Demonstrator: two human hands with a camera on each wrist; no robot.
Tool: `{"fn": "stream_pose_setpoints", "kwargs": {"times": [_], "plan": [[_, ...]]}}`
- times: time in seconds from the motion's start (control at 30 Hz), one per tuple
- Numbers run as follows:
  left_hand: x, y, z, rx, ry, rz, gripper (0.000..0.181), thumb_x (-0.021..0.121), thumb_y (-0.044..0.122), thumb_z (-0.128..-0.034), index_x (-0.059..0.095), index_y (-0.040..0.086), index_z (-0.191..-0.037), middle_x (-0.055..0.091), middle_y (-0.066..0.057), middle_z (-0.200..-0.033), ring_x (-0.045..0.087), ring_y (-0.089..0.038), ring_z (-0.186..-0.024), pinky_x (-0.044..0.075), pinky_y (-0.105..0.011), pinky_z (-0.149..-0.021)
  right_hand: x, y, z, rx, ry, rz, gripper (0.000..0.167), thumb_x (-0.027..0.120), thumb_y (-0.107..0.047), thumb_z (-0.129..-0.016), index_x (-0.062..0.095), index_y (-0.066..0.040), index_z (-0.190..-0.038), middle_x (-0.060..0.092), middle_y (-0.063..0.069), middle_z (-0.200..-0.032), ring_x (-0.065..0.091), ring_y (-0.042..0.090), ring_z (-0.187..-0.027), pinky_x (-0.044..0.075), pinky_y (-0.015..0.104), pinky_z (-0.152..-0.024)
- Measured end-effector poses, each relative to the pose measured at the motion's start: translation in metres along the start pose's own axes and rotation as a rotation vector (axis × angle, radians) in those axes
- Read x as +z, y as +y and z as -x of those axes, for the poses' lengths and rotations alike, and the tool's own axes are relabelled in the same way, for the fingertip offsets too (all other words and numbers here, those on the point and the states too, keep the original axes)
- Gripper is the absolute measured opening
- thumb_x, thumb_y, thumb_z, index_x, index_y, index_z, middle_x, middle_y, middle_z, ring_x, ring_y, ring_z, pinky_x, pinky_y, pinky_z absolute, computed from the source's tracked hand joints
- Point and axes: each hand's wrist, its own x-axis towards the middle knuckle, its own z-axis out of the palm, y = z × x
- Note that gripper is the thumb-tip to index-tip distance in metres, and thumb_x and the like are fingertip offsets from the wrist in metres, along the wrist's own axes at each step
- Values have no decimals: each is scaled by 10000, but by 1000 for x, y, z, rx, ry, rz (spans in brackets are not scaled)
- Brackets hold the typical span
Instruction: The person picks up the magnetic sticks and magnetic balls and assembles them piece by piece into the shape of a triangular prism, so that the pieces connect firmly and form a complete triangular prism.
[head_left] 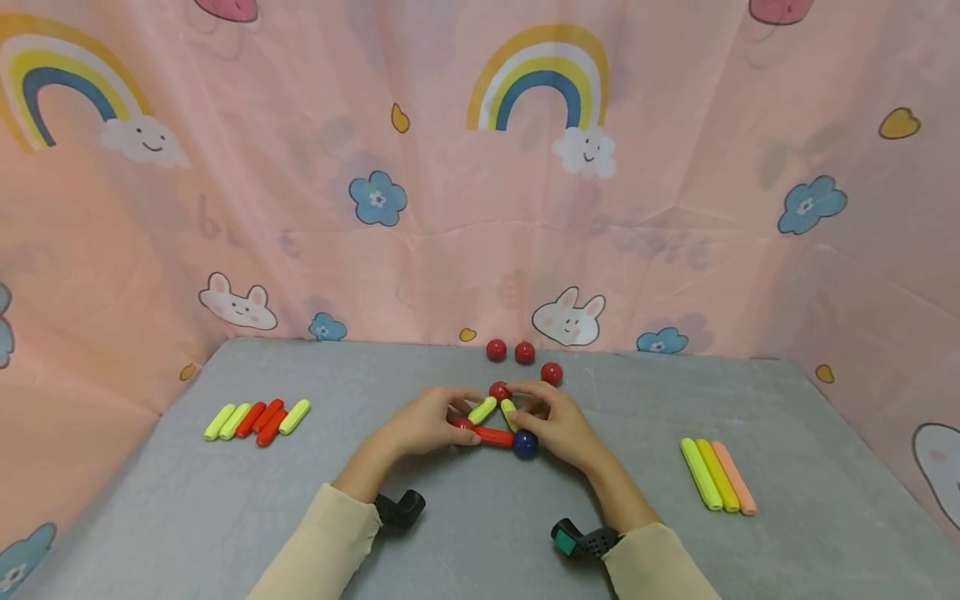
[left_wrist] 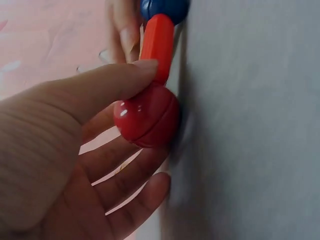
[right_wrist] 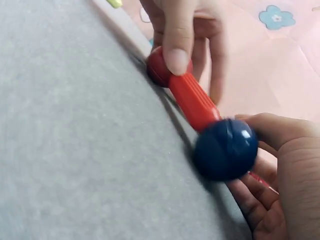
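A triangle of three rods and three balls lies mid-table between the hands. Its red rod [head_left: 495, 437] joins a red ball [left_wrist: 150, 116] at the left corner to a blue ball [head_left: 525, 444] at the right. Two yellow-green rods [head_left: 482, 411] slope up to a red ball [head_left: 498, 390] at the top. The left hand [head_left: 431, 422] grips the left red ball, thumb where ball and red rod meet. The right hand [head_left: 561, 423] has its thumb at the right yellow-green rod, just above the blue ball; its index finger reaches the top ball. Its other fingers are partly hidden.
Behind the triangle lie three loose red balls [head_left: 525, 352]. At the left is a row of short yellow-green and red rods [head_left: 251, 419]. Three longer rods [head_left: 720, 476] in yellow-green, yellow and peach lie at the right. A pink patterned cloth [head_left: 450, 267] hangs behind the grey table [head_left: 480, 533].
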Motion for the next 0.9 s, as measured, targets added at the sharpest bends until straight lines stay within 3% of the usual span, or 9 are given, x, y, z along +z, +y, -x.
{"fn": "stream_pose_setpoints", "kwargs": {"times": [0.3,0.43,0.53,0.67,0.9], "plan": [[-10,-6,3,1,-16,-42,480,797,208,-861,671,177,-1323,715,-46,-1198,607,-172,-989,537,-324,-840,3,-4,0,48,-33,20,512,734,-236,-922,593,-211,-1414,677,65,-1000,562,164,-803,477,232,-697],[-12,-7,4,-15,22,-26,432,800,185,-862,694,155,-1280,717,-30,-1191,613,-173,-997,550,-352,-889,4,-3,0,51,-9,8,474,722,-225,-933,607,-191,-1392,674,82,-1153,557,154,-809,472,227,-709],[-14,-10,6,-31,65,-21,370,793,130,-860,716,132,-1223,721,-23,-1127,617,-173,-954,560,-351,-871,6,-3,-2,34,10,14,464,722,-211,-933,613,-181,-1384,635,73,-1291,562,146,-825,477,222,-725],[-16,-13,9,-56,100,-46,316,775,84,-867,735,133,-1177,712,2,-1038,605,-163,-895,558,-325,-832,10,-4,-4,-23,-10,91,484,698,-222,-948,586,-201,-1419,619,60,-1290,558,139,-852,475,231,-749],[-15,-14,6,-54,145,-83,323,738,65,-886,724,119,-1204,719,-32,-1072,619,-179,-928,560,-374,-881,11,-1,-3,-78,20,96,463,710,-138,-918,626,-144,-1374,644,77,-1117,545,123,-793,457,213,-690]]}}
